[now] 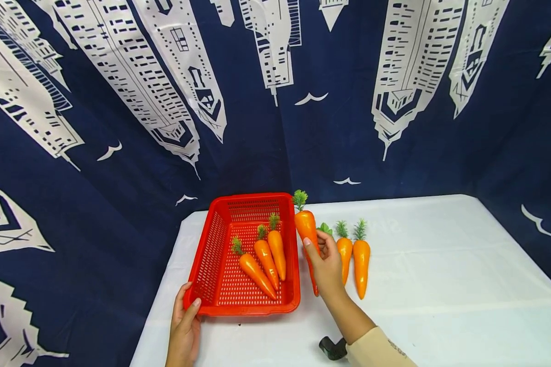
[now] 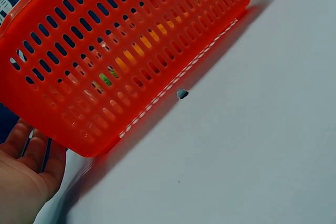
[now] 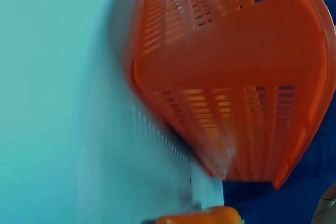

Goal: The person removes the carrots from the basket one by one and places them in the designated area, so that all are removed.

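Red basket (image 1: 243,310) | three carrots (image 1: 266,260) inside | black object (image 1: 332,349) beside sleeve (image 1: 376,351)

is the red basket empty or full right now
Neither: the basket is partly filled. The head view shows three carrots lying inside, with bare floor beside them.

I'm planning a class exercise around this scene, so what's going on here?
A person's left grip holds the near left corner of a red basket. Their right grip holds an orange carrot at the basket's right side. Three carrots lie inside it, and at least two others lie on the white table to its right.
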Motion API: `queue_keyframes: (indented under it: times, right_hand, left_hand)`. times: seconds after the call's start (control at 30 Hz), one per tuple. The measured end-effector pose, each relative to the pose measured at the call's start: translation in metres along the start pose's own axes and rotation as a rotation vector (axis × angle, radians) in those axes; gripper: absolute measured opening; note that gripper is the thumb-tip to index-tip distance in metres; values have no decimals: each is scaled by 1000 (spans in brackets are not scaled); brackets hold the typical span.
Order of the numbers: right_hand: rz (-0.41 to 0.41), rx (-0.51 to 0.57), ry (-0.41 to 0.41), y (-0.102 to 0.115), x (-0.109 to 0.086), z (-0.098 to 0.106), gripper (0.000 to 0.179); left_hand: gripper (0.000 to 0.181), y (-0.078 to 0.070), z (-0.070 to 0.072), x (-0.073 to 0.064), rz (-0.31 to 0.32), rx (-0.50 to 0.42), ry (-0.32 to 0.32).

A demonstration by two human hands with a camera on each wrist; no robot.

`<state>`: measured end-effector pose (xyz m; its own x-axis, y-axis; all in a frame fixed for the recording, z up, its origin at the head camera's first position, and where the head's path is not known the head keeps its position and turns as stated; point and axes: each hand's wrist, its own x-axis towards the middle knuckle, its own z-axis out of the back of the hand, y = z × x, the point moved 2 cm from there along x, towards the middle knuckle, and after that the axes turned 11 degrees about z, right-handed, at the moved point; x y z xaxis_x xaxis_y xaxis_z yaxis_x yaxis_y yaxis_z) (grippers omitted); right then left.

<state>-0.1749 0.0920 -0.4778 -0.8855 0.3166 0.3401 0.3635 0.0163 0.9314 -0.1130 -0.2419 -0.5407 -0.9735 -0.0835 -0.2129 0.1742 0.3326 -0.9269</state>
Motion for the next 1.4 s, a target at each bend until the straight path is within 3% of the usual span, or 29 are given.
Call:
queue_keyframes:
  times: [0.23,1.17,1.4]
  right_hand:
    - [-53,-21,-21,-4,1,15,38]
    - [-93,-119,-171,-22,4,69,40]
    - [-128,-147,-198,-28,5,84,42]
  left_hand:
    - [53,0,0,1,-5,-4,-1]
    - [53,0,0,1,28,5,-17]
    - [53,0,1,2,11,10,-20]
